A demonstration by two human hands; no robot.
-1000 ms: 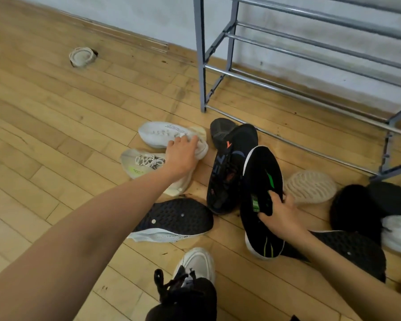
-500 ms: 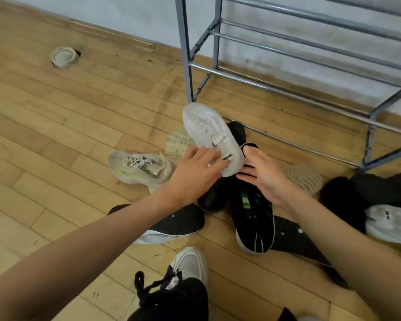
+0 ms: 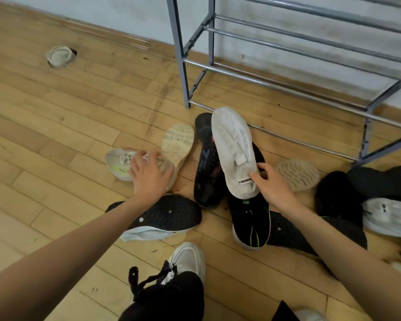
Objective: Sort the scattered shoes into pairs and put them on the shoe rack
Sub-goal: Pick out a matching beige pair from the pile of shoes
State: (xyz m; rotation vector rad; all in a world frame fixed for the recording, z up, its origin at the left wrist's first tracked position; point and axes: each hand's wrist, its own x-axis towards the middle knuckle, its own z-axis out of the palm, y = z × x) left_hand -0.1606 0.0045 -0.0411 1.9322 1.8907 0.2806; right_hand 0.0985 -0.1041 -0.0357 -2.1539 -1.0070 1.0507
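My right hand (image 3: 272, 185) grips a white strap shoe (image 3: 233, 149) by its heel and holds it toe-up over the shoe pile. My left hand (image 3: 148, 174) lies with spread fingers on the heel end of a pale laced sneaker (image 3: 117, 162) on the floor; it has no clear grip on it. A beige-soled shoe (image 3: 178, 143) lies sole-up beside that sneaker. Under the white shoe are a black shoe with red marks (image 3: 205, 165) and a black shoe with green stripes (image 3: 250, 222). The grey metal shoe rack (image 3: 310, 46) stands by the wall, its visible rails bare.
A black-soled white shoe (image 3: 164, 216) lies on its side near my left forearm. At right lie another black sole (image 3: 310, 232), a beige sole (image 3: 299, 173), black fuzzy shoes (image 3: 357, 188) and a white shoe (image 3: 390, 216). A pale round object (image 3: 60, 56) sits far left. My own foot (image 3: 188, 260) is below.
The white strap shoe passed from my left hand to my right hand. My left hand moved left and down onto the pale laced sneaker. My right hand let go of the black-and-green shoe.
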